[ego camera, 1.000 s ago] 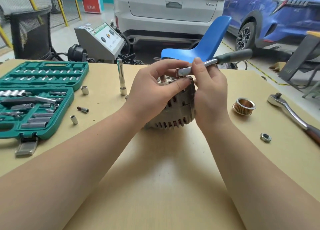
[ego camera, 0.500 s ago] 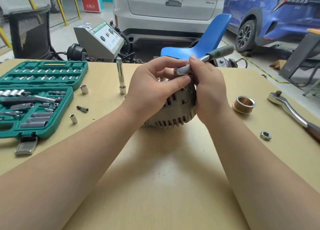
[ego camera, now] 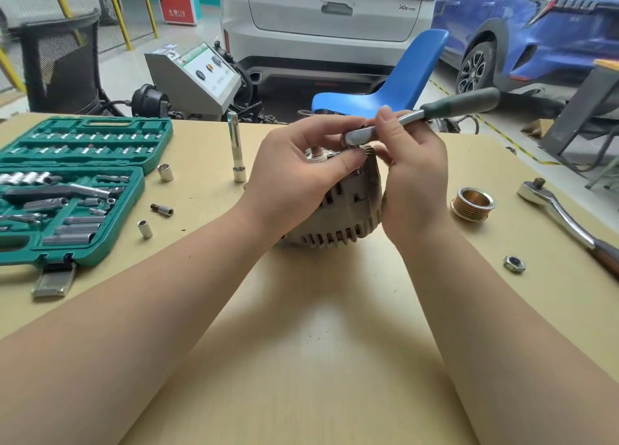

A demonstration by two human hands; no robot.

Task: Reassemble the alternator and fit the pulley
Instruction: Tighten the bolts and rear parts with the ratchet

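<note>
A grey finned alternator (ego camera: 341, 216) stands on the tan table (ego camera: 301, 344) with its shaft pointing up. My left hand (ego camera: 294, 173) curls over its top left and pinches the head of a small ratchet (ego camera: 418, 118) with thumb and fingers. My right hand (ego camera: 412, 183) wraps the alternator's right side, its fingers pinching the ratchet's chrome neck; the dark green handle sticks out to the upper right. The brass-coloured grooved pulley (ego camera: 472, 205) lies to the right, and a hex nut (ego camera: 514, 263) lies nearer the front. The fastener under the ratchet head is hidden.
An open green socket case (ego camera: 77, 190) fills the left. Loose sockets (ego camera: 144, 228), a bit (ego camera: 162, 209) and an upright extension bar (ego camera: 236, 146) lie between case and alternator. A large ratchet (ego camera: 566, 216) lies at the right edge. A blue chair (ego camera: 395, 86) stands behind the table.
The small ratchet's handle swung away from me and back toward the right while both hands stayed on the alternator's top. Nothing else on the table moved.
</note>
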